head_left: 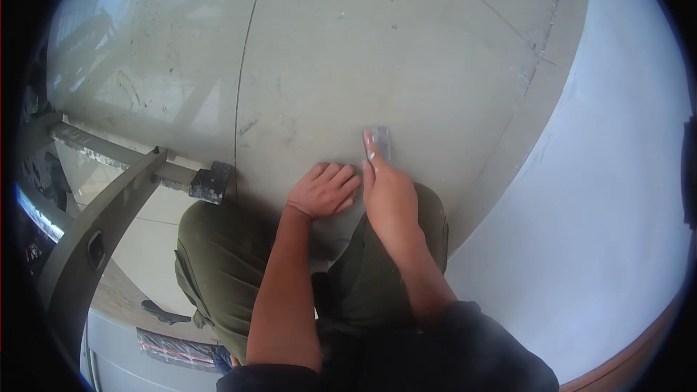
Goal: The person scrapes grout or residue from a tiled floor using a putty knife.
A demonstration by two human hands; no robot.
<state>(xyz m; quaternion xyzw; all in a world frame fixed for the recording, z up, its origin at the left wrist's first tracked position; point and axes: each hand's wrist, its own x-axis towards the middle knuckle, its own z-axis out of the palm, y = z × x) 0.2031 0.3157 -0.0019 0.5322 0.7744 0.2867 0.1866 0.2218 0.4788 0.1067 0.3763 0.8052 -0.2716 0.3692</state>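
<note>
My right hand (390, 192) is closed around a scraper, its index finger stretched along the flat metal blade (381, 141). The blade lies against the tiled floor (312, 72), and the handle is hidden in my grip. Just left of it, my left hand (327, 187) rests low over the floor with its fingers curled under. Its palm is turned down, so whatever it holds, if anything, is hidden. The two hands are close together in front of my bent knees (225, 254).
A paint-spattered metal ladder (109, 210) stands at the left, its dark foot (210, 181) near my left knee. A pale wall (581, 239) rises on the right. Dark tile joints and scattered specks mark the floor. A plastic-wrapped bundle (174, 348) lies at lower left.
</note>
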